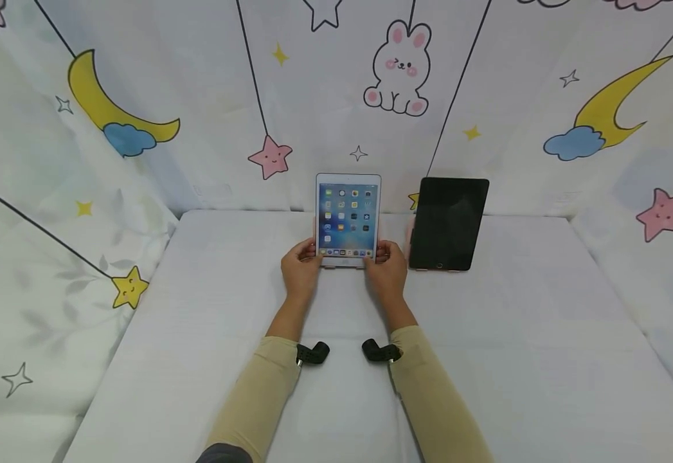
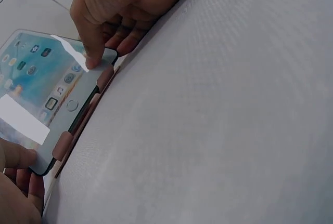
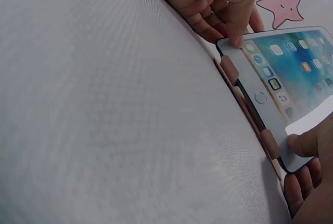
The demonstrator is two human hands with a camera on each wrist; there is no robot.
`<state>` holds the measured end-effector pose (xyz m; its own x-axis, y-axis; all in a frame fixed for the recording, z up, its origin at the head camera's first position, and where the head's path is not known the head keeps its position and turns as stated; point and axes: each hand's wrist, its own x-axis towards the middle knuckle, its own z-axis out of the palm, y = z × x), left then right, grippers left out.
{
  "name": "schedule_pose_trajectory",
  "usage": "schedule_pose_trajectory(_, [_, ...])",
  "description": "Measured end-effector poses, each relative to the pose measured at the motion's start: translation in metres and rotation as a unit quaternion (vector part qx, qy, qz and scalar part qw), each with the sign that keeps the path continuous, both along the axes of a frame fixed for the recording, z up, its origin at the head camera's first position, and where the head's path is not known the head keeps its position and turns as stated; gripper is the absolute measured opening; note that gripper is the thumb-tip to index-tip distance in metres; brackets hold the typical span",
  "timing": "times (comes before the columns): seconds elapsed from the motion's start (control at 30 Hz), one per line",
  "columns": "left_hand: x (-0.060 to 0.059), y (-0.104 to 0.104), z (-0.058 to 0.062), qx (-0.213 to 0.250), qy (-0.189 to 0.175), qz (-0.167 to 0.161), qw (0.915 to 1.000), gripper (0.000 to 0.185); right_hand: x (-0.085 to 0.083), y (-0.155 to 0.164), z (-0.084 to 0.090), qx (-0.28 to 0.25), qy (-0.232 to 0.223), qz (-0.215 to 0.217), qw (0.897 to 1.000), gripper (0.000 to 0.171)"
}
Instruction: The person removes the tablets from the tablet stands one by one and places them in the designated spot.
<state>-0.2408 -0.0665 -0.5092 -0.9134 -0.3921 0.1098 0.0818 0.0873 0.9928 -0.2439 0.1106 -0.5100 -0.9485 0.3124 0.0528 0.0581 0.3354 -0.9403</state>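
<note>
A white tablet point(image 1: 348, 215) with a lit screen of app icons leans upright on a rose-coloured stand, whose two front lips point(image 2: 63, 146) hook its bottom edge. My left hand point(image 1: 301, 271) grips the lower left corner, thumb on the white front border and fingers behind. At the lower right corner, my right hand point(image 1: 388, 271) pinches the tablet the same way. Both wrist views show the round home button point(image 3: 260, 97) between the thumbs. Most of the stand is hidden behind the tablet.
Just right of my right hand, a second tablet point(image 1: 449, 225) with a dark screen leans on a pinkish stand point(image 1: 410, 238). Both stand near the back of a white-covered table point(image 1: 226, 270). A patterned cloth backdrop point(image 1: 209, 83) rises behind and at the sides.
</note>
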Motion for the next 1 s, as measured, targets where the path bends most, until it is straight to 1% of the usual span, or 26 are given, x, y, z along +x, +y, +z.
schedule_pose_trajectory(0.27, [0.0,0.001,0.0,0.02,0.003,0.005,0.9998,0.04,0.0,0.002,-0.002,-0.016,0.02,0.011,1.0,0.041])
schedule_pose_trajectory(0.47, [0.001,-0.004,0.003,0.046,-0.008,-0.009,0.9988,0.041,0.001,0.002,-0.004,-0.045,0.04,0.029,0.998,0.043])
schedule_pose_trajectory(0.57, [0.001,-0.012,0.006,0.058,-0.016,-0.027,0.9978,0.04,0.002,0.001,-0.004,-0.068,0.051,0.037,0.996,0.043])
schedule_pose_trajectory(0.73, [0.002,-0.03,0.018,0.067,-0.007,-0.059,0.996,0.042,0.006,-0.005,0.0,-0.096,0.088,0.056,0.99,0.043])
schedule_pose_trajectory(0.83, [0.003,-0.042,0.027,0.071,-0.013,-0.086,0.9937,0.044,0.01,-0.011,0.001,-0.119,0.129,0.071,0.982,0.045])
schedule_pose_trajectory(1.0, [0.004,-0.066,0.035,0.078,-0.038,-0.137,0.9867,0.049,0.015,-0.022,0.0,-0.125,0.204,0.097,0.966,0.052])
